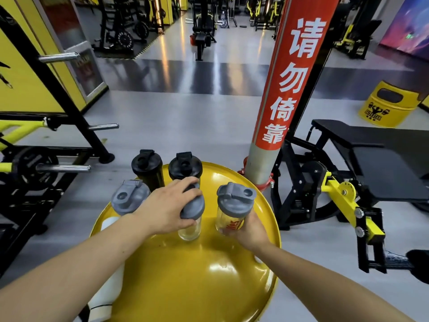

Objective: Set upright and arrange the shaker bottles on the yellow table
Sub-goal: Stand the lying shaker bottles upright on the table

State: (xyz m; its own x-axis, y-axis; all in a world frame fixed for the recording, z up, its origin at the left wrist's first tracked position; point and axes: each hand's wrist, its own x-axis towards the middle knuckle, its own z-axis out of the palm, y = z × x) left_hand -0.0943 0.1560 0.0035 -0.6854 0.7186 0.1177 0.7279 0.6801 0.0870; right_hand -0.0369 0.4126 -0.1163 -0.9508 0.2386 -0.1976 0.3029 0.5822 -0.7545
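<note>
Bottles nearly arranged: black-lidded pair point(146, 167) upright behind the grey-lidded centre bottle point(192, 210) that left hand point(168, 209) grips by its lid, right hand point(247, 228) grasping the red-printed bottle point(232, 212) beside it, final spacing left.

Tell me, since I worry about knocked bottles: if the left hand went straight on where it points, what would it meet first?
Probably the right black-lidded shaker, just beyond the left hand, whose fingers grip the grey lid; depth is unclear.

Left bottle's body point(109, 223) behind the forearm — table's near rim point(267, 305) cut off below.
</note>
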